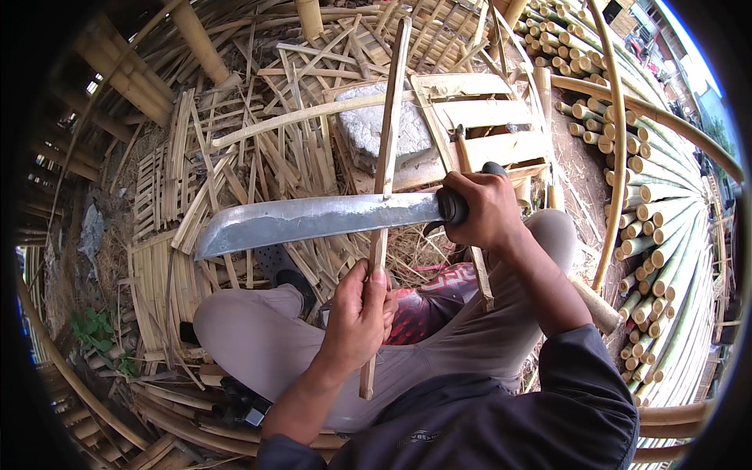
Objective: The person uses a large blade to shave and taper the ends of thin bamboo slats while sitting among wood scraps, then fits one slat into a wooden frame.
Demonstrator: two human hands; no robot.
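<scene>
Pale bamboo strip (389,125), pinched in L hand (360,313), upper part in front of grey stone block (364,133). Grips machete (313,219) in curled R hand (482,207), blade across strip, hiding a bit. Slat litter (274,160) ahead & L, pole stack (666,211) far R.

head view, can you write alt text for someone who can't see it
A seated person's right hand grips a broad machete, which crosses a long bamboo strip held in the left hand. Beyond are a pale stone block and scattered split bamboo; cut bamboo poles lie stacked at the right.
</scene>
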